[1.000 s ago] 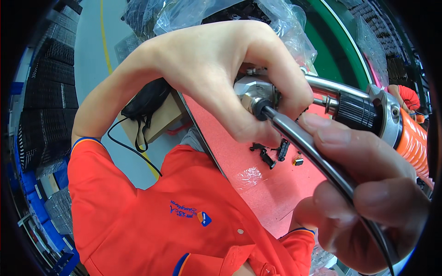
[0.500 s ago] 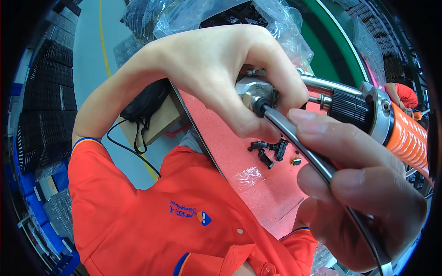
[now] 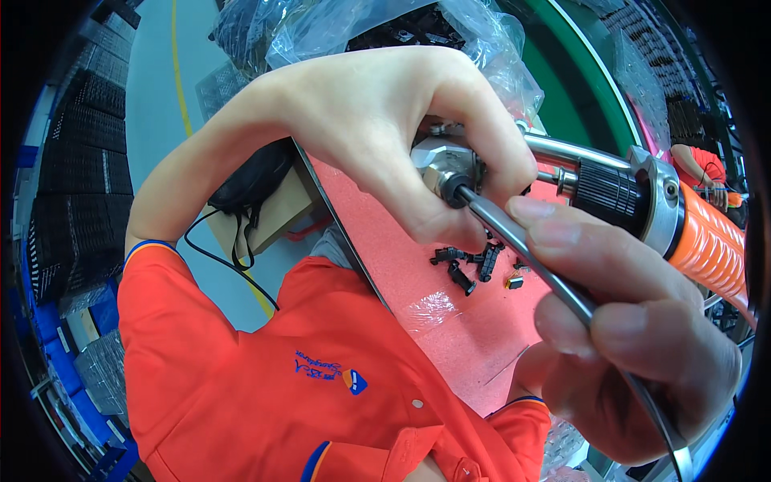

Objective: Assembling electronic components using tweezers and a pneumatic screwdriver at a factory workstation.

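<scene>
My left hand [image 3: 377,136] arches over a silver metal fitting [image 3: 446,153], thumb and index finger curled around it. The fitting's hex nut [image 3: 438,178] faces me, with a black collar [image 3: 456,189] in its middle. My right hand [image 3: 642,329] pinches a slender, shiny metal rod [image 3: 554,281] between thumb and fingers. Its narrow end meets the black collar; whether it sits inside cannot be made out. The rod bends toward its lower end. Part of the fitting is hidden behind my left fingers.
Right of the fitting are a metal tube [image 3: 578,151], a black knurled cylinder [image 3: 606,193] in a metal clamp, and an orange ribbed part [image 3: 711,241]. Small black parts [image 3: 486,261] lie on the red mat [image 3: 434,313]. Clear plastic bags [image 3: 321,32] lie beyond; another person [image 3: 697,173] works far right.
My right hand and the rod have shifted slightly, and more of the hex nut and black collar shows. My left hand stays nearly still around the fitting.
</scene>
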{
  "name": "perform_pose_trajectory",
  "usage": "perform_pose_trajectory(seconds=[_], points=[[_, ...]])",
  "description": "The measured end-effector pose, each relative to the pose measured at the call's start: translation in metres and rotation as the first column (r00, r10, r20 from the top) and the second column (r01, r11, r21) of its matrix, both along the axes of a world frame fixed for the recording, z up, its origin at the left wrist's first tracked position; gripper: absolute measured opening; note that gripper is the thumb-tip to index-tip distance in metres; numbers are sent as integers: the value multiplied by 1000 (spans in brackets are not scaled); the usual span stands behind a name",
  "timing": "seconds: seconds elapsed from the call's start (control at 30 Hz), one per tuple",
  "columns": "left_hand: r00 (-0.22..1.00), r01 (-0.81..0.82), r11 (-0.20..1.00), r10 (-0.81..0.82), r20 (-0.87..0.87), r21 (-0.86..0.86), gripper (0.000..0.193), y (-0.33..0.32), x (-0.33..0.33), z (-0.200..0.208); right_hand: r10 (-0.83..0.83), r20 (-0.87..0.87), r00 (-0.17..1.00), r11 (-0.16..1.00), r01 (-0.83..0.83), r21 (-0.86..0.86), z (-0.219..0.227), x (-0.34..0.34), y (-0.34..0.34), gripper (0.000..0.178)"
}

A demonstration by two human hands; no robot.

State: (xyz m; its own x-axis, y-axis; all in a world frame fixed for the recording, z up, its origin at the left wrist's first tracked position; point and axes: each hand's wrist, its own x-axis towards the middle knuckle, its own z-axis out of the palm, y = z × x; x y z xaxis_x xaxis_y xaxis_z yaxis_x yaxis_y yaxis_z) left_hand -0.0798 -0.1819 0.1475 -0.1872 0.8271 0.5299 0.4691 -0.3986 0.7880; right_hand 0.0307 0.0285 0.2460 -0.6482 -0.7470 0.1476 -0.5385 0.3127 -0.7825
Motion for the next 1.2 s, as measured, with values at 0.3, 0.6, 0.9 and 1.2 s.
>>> perform_pose_trajectory(seconds=[0.3, 0.6, 0.9, 1.2], points=[[1000, 9, 1000, -9, 3, -1, 16, 1, 1, 0, 78, -196, 977, 997, -78, 8, 2, -7, -2, 50], [1000, -22, 999, 22, 1, 25, 12, 1, 3, 0, -94, -282, 955, 991, 61, -123, -13, 4, 14, 39], [1000, 3, 998, -2, -24, 56, 15, 4, 2, -1, -413, -296, 861, 888, 309, -341, -40, 32, 26, 22], [968, 196, 956, -154, -196, 217, 16, 12, -7, -4, -790, -210, 576, 608, 688, -397, -90, 99, 85, 13]])
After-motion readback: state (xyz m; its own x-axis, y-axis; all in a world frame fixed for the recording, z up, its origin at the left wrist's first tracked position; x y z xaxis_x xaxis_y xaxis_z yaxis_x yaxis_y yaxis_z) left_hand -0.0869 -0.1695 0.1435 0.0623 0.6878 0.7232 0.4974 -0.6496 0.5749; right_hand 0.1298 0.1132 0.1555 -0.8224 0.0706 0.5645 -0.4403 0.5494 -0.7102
